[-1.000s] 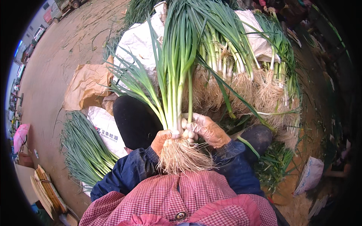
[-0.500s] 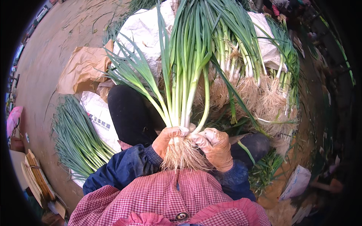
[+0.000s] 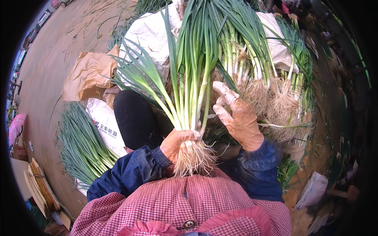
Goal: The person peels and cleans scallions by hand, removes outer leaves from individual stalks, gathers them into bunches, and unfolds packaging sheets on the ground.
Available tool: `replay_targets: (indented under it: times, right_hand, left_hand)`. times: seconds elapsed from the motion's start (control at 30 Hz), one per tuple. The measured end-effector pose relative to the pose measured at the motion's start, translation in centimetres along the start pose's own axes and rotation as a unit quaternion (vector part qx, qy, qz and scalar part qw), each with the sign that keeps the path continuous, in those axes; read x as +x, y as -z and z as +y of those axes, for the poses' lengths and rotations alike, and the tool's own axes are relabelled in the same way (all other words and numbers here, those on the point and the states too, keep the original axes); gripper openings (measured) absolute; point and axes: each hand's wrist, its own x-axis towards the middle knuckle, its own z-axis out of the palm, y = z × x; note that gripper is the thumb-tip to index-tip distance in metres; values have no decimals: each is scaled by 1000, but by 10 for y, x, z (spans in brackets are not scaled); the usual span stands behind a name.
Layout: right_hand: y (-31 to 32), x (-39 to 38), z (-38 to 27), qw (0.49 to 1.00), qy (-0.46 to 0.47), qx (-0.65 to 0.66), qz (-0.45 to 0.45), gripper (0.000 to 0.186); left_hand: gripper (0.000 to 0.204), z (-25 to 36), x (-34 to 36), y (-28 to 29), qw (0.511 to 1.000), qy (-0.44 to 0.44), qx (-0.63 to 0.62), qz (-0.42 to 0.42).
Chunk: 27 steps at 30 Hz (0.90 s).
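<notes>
A bunch of green onions (image 3: 191, 94) stands upright in front of me, its long leaves fanning away and its pale, stringy roots (image 3: 195, 159) hanging toward my checked apron. My left hand (image 3: 176, 144), in a soiled pale glove, is wrapped round the white stems just above the roots. To the right of the stems, my gloved right hand (image 3: 241, 118) is raised with thumb and fingers apart and holds nothing. It is nearest to the heap of rooted green onions (image 3: 256, 69) beyond it.
At left, a pile of green onions (image 3: 84, 141) lies beside a white printed sack (image 3: 106, 126). Crumpled brown paper (image 3: 88, 74) and a large white sack (image 3: 145, 37) lie farther off. Flat cardboard (image 3: 41, 185) is stacked lower left. Another person's hand (image 3: 292, 16) shows at the far right.
My right hand has let go of the stems and moved right and up, its fingers opening. The left hand keeps its grip on the bunch.
</notes>
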Motion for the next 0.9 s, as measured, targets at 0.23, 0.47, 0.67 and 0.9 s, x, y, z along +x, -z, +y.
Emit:
replay_targets:
  times: [0.23, 0.47, 0.67, 0.9]
  right_hand:
    - [-1, 34, 33, 987, 153, -27, -45, 25]
    - [5, -19, 11, 976, 107, 80, -169, 12]
    - [18, -57, 13, 979, -88, 53, -174, 11]
    - [-34, 8, 11, 802, -240, 545, -44, 21]
  left_hand:
    - [43, 6, -5, 17, 1000, 19, 21, 2]
    - [44, 2, 2, 16, 1000, 7, -16, -21]
    - [38, -1, 4, 14, 996, 43, -81, 3]
    - [27, 1, -2, 17, 990, 68, -61, -103]
